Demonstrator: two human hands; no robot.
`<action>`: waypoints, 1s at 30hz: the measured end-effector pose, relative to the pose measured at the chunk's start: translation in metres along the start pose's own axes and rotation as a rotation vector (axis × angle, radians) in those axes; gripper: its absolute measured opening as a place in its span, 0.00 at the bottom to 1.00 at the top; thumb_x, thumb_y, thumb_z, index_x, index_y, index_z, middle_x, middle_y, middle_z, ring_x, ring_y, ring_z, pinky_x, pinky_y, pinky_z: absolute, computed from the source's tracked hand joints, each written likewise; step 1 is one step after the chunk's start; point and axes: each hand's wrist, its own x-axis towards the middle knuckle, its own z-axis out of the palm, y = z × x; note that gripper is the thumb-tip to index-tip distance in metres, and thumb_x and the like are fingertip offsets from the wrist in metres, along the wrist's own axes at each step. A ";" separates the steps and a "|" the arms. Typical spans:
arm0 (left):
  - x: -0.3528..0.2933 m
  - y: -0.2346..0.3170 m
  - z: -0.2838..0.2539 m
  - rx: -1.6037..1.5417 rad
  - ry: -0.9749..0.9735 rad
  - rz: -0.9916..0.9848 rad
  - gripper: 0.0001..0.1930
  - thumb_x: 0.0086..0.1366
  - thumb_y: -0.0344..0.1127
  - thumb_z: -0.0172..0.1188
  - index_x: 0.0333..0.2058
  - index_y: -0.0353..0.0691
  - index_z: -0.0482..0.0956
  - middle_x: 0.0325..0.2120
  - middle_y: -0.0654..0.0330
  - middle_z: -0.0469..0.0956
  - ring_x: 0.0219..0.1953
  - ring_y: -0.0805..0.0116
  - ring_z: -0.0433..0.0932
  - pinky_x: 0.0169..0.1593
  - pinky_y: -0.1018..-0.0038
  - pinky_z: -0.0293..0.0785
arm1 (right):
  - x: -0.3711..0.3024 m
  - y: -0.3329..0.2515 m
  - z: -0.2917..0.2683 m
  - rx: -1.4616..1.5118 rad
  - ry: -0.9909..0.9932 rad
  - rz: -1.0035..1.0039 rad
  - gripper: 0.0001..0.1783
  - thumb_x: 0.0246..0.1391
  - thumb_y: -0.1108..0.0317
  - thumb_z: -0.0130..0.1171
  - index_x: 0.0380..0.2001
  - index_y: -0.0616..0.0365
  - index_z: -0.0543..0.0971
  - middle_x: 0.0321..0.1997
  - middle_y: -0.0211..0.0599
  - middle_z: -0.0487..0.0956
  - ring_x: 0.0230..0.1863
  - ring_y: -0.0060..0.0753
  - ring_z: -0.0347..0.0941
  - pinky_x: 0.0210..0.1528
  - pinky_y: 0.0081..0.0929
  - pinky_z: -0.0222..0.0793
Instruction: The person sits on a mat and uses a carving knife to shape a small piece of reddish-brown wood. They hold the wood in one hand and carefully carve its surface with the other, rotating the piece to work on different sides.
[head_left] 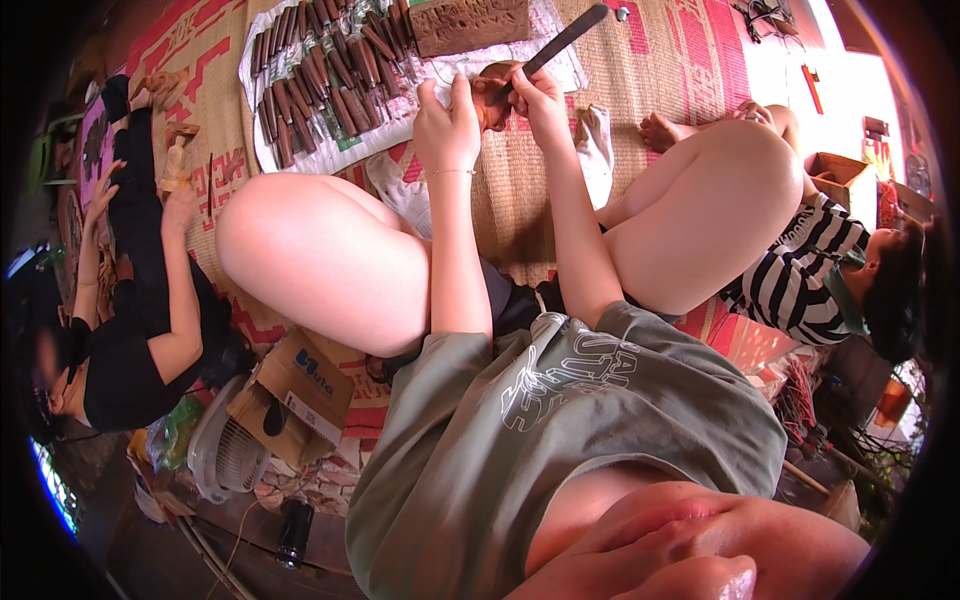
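Observation:
Above the mat in front of my knees, my left hand (448,122) is closed around a small reddish-brown carved wooden piece (490,112). Its fingers cover part of the piece, so I cannot make out the full shape. My right hand (538,98) grips a long, dark, flat file (568,38), whose rounded end points up and to the right. The file's lower part lies against or just beside the wooden piece. Just beyond my left hand, several wood-handled carving tools (340,75) lie in rows on a white cloth (262,140).
A brown wooden block (470,27) with carved marks sits beyond my hands. The woven mat (510,210) spreads beneath. One person (140,330) in black sits at left, another (800,265) in stripes at right. A cardboard box (295,395) and a fan (225,450) stand at lower left.

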 end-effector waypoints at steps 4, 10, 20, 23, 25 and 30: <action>0.000 0.002 -0.005 0.021 -0.063 0.117 0.26 0.60 0.56 0.46 0.44 0.37 0.70 0.30 0.45 0.77 0.36 0.47 0.76 0.41 0.62 0.69 | 0.001 -0.006 -0.005 -0.148 -0.069 -0.010 0.09 0.55 0.63 0.54 0.28 0.57 0.75 0.19 0.22 0.71 0.19 0.12 0.63 0.21 0.12 0.56; 0.007 -0.010 0.007 -0.248 0.088 0.085 0.24 0.58 0.52 0.52 0.40 0.34 0.72 0.23 0.49 0.78 0.29 0.54 0.77 0.36 0.65 0.70 | 0.001 -0.006 -0.008 -0.331 -0.179 -0.073 0.09 0.54 0.64 0.54 0.29 0.61 0.75 0.22 0.24 0.73 0.22 0.14 0.66 0.23 0.14 0.61; 0.008 -0.015 0.008 -0.352 0.016 0.054 0.20 0.52 0.43 0.62 0.37 0.34 0.69 0.21 0.52 0.78 0.26 0.66 0.77 0.33 0.72 0.70 | -0.001 0.004 0.005 -0.207 0.057 -0.078 0.09 0.56 0.66 0.53 0.27 0.60 0.74 0.18 0.23 0.70 0.17 0.12 0.63 0.18 0.12 0.56; 0.012 -0.023 0.013 -0.348 0.047 0.064 0.20 0.52 0.42 0.63 0.37 0.33 0.69 0.21 0.52 0.78 0.25 0.65 0.76 0.33 0.72 0.70 | -0.002 0.006 -0.003 -0.145 -0.010 0.028 0.09 0.57 0.62 0.53 0.30 0.55 0.75 0.20 0.23 0.71 0.17 0.11 0.61 0.18 0.10 0.54; 0.013 -0.022 0.013 -0.384 0.041 0.095 0.21 0.52 0.43 0.63 0.37 0.33 0.69 0.22 0.52 0.78 0.25 0.65 0.76 0.34 0.71 0.70 | -0.001 0.007 -0.002 -0.217 -0.031 0.030 0.09 0.56 0.61 0.53 0.30 0.55 0.75 0.20 0.22 0.72 0.18 0.11 0.63 0.18 0.10 0.54; 0.012 -0.011 0.019 -0.342 0.069 0.158 0.25 0.51 0.45 0.65 0.38 0.31 0.67 0.26 0.52 0.77 0.28 0.64 0.75 0.36 0.69 0.71 | 0.003 0.006 0.001 -0.175 0.161 -0.105 0.09 0.55 0.64 0.52 0.25 0.57 0.72 0.19 0.22 0.70 0.19 0.12 0.63 0.18 0.14 0.57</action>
